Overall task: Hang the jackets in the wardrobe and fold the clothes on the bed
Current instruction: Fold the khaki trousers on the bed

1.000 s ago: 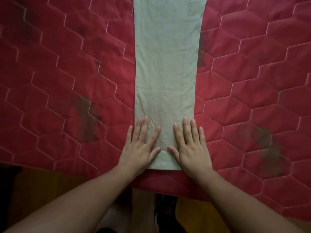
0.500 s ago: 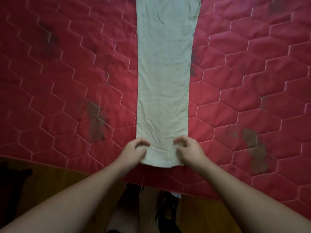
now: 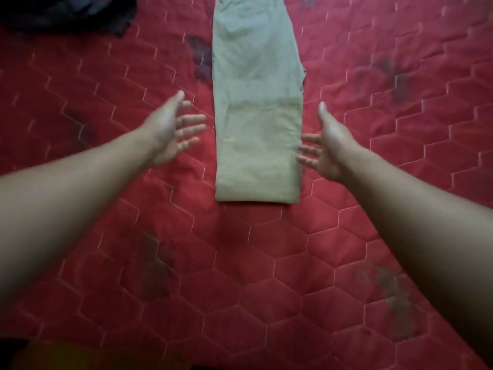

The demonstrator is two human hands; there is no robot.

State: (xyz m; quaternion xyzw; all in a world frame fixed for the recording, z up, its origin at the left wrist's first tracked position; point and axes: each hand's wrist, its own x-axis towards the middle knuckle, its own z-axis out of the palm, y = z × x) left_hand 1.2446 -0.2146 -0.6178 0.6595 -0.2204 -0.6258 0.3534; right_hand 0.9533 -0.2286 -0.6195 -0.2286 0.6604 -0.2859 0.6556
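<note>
Folding sat midway: left hand (image 3: 170,132) and right hand (image 3: 326,146), fingers splayed and empty, flanked the trousers (image 3: 256,84) (hem doubled), whose fold probably needed gripping next.

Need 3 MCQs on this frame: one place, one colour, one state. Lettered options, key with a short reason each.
1. Where does the dark clothing lie on the bed cover?
A. At the far left of the view
B. At the far right of the view
C. At the near edge, by the camera

2. What colour is the bed cover?
A. Blue
B. Red
C. White

3. In what state are the left hand and the right hand either side of the khaki garment?
A. Both open, holding nothing
B. Both gripping the garment
C. Left gripping, right open

Key:
1 A: the dark heap sits in the upper left corner.
2 B: the quilted surface is red throughout.
3 A: the fingers of both are spread, with nothing in them.
</note>
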